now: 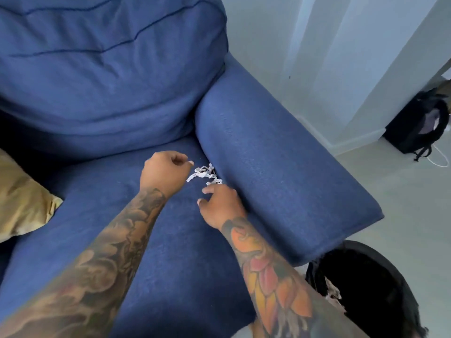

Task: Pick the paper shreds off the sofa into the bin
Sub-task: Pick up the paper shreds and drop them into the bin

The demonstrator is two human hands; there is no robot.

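Observation:
A small heap of white paper shreds [206, 174] lies on the blue sofa seat [156, 240], in the crease against the right armrest [280, 167]. My left hand [166, 172] hovers just left of the heap with its fingers curled; I see no shred inside them. Just below the heap, my right hand [220, 203] has its fingers spread, the tips close to the nearest shreds. The black bin [366, 289] stands on the floor at the sofa's front right corner, with a few shreds [334, 292] showing inside.
A big blue back cushion [105, 69] fills the top left. A tan cushion [22, 198] lies at the seat's left edge. A black backpack [419, 125] leans by the wall at the far right, on pale floor [402, 191].

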